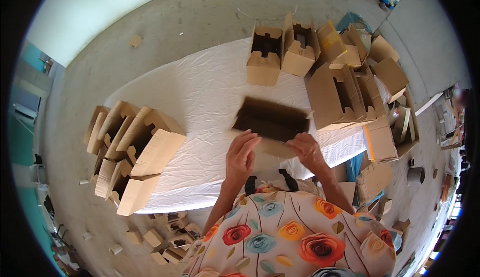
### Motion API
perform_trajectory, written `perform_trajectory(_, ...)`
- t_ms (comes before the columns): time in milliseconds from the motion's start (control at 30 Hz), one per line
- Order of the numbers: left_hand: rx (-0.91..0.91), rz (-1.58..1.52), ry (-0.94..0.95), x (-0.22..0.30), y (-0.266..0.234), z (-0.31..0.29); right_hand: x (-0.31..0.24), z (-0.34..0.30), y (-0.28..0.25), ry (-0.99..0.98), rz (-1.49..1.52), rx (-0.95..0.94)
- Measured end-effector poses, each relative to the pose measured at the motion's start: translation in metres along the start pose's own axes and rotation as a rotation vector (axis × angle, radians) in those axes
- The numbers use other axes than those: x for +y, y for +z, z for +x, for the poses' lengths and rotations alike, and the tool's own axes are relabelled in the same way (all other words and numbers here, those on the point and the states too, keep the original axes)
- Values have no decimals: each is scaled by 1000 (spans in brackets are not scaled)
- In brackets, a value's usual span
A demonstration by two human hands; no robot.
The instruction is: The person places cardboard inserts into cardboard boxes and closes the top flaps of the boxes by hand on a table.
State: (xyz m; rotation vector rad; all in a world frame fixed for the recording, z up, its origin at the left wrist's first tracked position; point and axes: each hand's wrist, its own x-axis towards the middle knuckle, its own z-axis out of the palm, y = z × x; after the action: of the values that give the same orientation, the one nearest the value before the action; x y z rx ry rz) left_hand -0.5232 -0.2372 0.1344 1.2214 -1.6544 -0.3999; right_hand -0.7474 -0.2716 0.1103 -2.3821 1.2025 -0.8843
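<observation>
In front of my body, over the white-covered table, is an open-topped cardboard box (275, 148) with a dark inside, slightly blurred. The near rim is held at its right end by my right hand (308, 153), its fingers curled over the edge. My left hand (242, 158) is at the left end of the same rim, fingers stretched out and fairly straight, the tips against or just before the near wall. Whether those fingertips press on the cardboard is hard to tell.
A group of open cardboard boxes (157, 152) stands at the table's left. Two more boxes (263, 69) are at the far edge, with several crowded on the right (327, 97). White cloth (200, 87) covers the table. Cardboard pieces (154, 238) lie on the floor near left.
</observation>
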Motion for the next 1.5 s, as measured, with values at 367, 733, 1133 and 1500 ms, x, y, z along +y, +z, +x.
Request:
perform_trajectory(367,-218,668,-425,-78,-10,-52,23,15,48,-230,50,-81)
perform_trajectory(733,5,392,-552,-123,14,-82,63,158,38,-38,227,176)
perform_trajectory(1133,129,502,-722,-131,-10,-31,162,254,101,134,-510,-384)
perform_trajectory(1500,152,318,-712,-128,-38,-70,153,208,61,-289,-361,-130)
